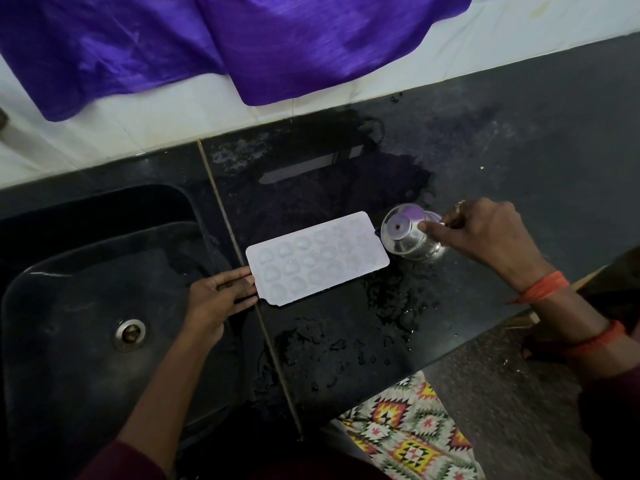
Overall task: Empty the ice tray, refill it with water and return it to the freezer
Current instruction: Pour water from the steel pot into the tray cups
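1. Surface (519,140): dark polished stone, wet, with puddles (391,306) in front of and to the right of the tray. A pale tiled wall (104,133) runs behind it.
2. Sink (69,271): dark basin set into the surface at left, with a metal drain (130,334) in the bottom.
3. Purple cloth (242,46) hangs down the wall. A patterned cloth (408,431) shows below the surface's front edge.
4. Ice tray (317,258): white, lying flat on the surface just right of the sink, cells facing up. Can't tell how full the cells are.
5. Steel cup (408,237): tipped on its side, mouth toward the tray's right end. No stream is visible.
6. Right hand (485,233): grip wrapped round the cup, index finger along its side.
7. Left hand (216,299): fingers straight, pressed to the tray's left short end, holding nothing.
8. Step looks like the refill. Pour slowly and low, moving from cell to cell. Keep the tray level and pinned, since the wet surface lets it slide. Stop short of the rim so it carries to the freezer without slopping.
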`<control>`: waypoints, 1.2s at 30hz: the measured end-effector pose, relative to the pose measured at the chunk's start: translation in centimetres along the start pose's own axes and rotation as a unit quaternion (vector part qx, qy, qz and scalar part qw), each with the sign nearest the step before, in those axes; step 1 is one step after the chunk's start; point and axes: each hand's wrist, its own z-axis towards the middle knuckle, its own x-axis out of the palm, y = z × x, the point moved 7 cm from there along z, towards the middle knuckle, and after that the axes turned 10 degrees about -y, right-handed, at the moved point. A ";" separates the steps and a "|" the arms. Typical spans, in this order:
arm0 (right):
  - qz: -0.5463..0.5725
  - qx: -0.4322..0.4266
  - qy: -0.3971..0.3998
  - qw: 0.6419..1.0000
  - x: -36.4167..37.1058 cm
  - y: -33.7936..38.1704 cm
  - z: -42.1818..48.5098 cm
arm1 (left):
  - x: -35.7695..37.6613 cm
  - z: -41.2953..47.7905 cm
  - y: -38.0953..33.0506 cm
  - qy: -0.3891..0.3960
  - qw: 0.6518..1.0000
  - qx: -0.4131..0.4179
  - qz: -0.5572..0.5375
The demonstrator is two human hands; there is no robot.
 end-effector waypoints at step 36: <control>-0.030 0.014 0.020 0.999 -0.6 -0.3 -1.6 | -0.3 0.2 0.5 -0.001 1.000 -0.002 0.004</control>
